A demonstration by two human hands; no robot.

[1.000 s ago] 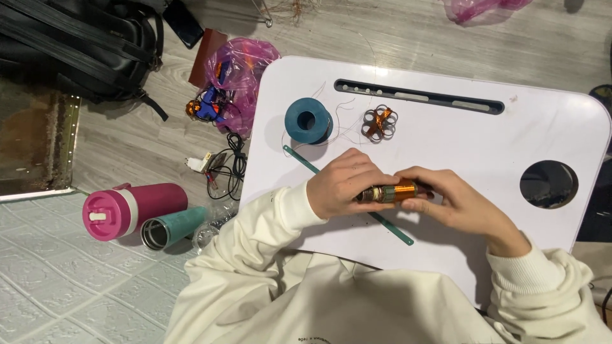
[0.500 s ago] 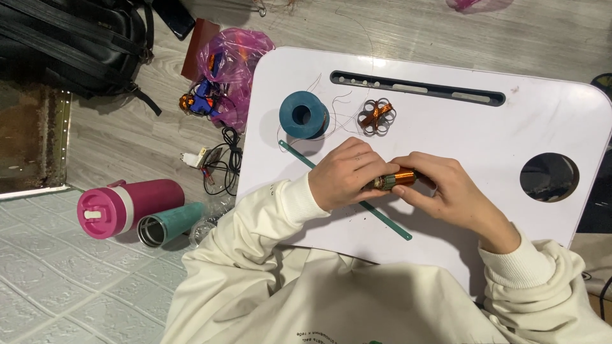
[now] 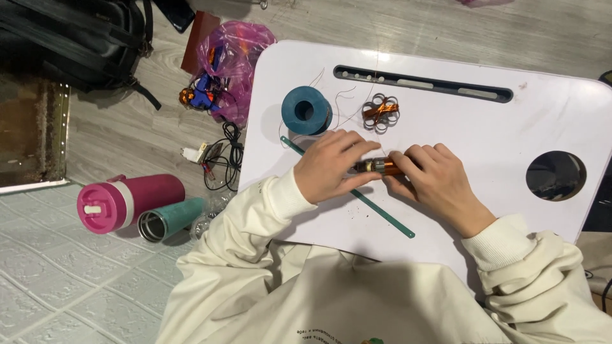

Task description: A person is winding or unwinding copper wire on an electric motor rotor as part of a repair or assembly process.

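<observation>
- My left hand (image 3: 331, 165) and right hand (image 3: 437, 181) meet over a small cylindrical coil (image 3: 381, 167): shiny copper-orange winding, darker metallic end. It sits just above the middle of the white lap desk (image 3: 459, 127).
- Left fingers are curled closed around the coil's left end; right fingers are bent and pinched on its right end. Only the middle of the coil shows between them.
- A thin flat teal strip (image 3: 376, 210) runs diagonally on the desk, passing under both hands.
- A teal spool (image 3: 306, 110), round with a centre hole, stands near the desk's upper left; fine wire strands trail off it.
- Just right of the spool lies a pale flower-shaped ring cluster (image 3: 380, 113) wrapped in copper wire.
- The desk is smooth, matte white plastic with rounded corners, a long dark slot (image 3: 421, 83) along the far edge and a round cup hole (image 3: 556, 175) on the right.
- Sleeves are cream knit with ribbed cuffs.
- The floor is grey wood-look plank; a pale tile-pattern mat lies lower left.
- On the floor: a pink bottle (image 3: 131, 200) lying beside a teal metal tumbler (image 3: 172, 218), tangled black cables (image 3: 223, 159), a crinkled pink plastic bag (image 3: 233, 54), a black backpack (image 3: 70, 38).
</observation>
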